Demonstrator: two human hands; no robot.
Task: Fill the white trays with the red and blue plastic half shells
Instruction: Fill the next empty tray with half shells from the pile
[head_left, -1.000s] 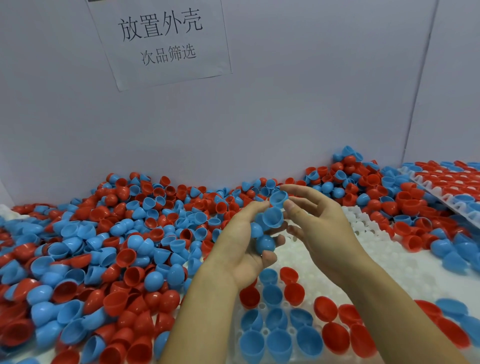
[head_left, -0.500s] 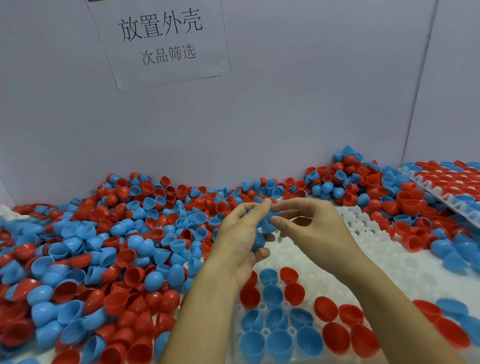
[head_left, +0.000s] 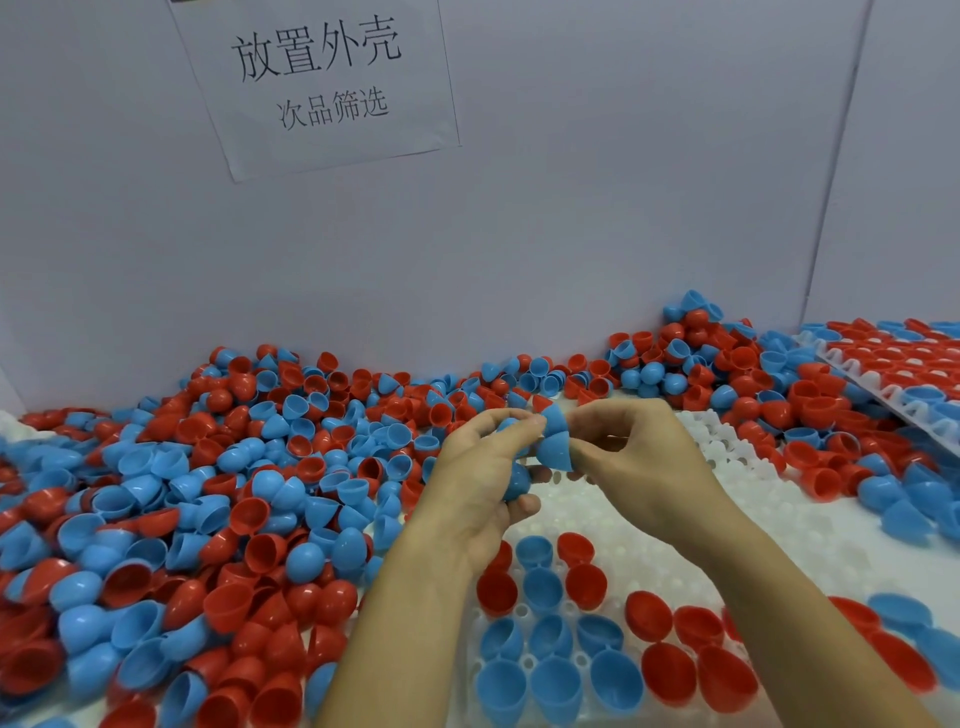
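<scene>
My left hand (head_left: 480, 483) grips several blue half shells (head_left: 517, 480) in its curled fingers above the white tray (head_left: 613, 506). My right hand (head_left: 636, 457) pinches one blue half shell (head_left: 556, 447) between thumb and fingers, right against the left hand's fingertips. The tray's near rows hold blue shells (head_left: 550, 636) and red shells (head_left: 670, 670), open side up. A big loose heap of red and blue half shells (head_left: 197, 519) covers the table to the left.
A second, filled tray (head_left: 893, 379) lies tilted at the far right. More loose shells (head_left: 727, 374) pile up behind the white tray and along its right side. A grey wall with a paper sign (head_left: 317, 78) closes the back.
The hands came together from slightly apart. My right hand now pinches a blue shell pulled from the stack in my left hand; both hands sit a little lower than before.
</scene>
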